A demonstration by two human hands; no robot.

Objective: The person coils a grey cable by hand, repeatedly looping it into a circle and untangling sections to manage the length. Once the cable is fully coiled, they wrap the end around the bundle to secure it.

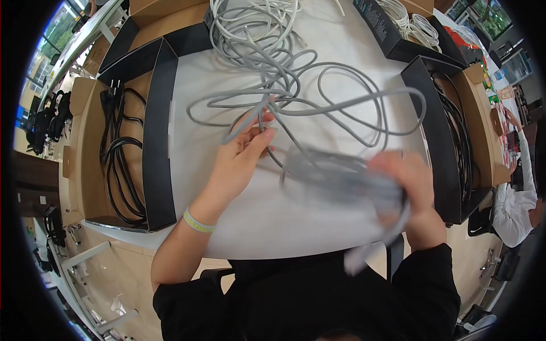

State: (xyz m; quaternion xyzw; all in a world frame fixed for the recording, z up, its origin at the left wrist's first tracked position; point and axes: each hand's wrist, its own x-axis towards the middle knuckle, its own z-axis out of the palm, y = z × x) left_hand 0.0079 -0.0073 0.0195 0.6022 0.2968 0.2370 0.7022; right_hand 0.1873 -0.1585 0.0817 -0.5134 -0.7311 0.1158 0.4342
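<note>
Grey cable [347, 107] lies in loose, tangled loops across the white table [227, 238]. My left hand [242, 152] is closed on a strand of it, thumb against fingers, near the middle of the tangle. On the right, my right hand [406, 179] is wrapped round a bundle of grey cable [330, 173], smeared by motion. From that bundle a loose end with a pale plug [357, 260] hangs over the table's front edge. Strands run from the bundle toward my left hand.
At left, an open black box [159, 136] contains black power cords [120, 153]. Another black box [438, 142] with dark cables stands at right. White cables [418, 31] fill a box at back right. A person in a white sleeve [515, 202] is at far right.
</note>
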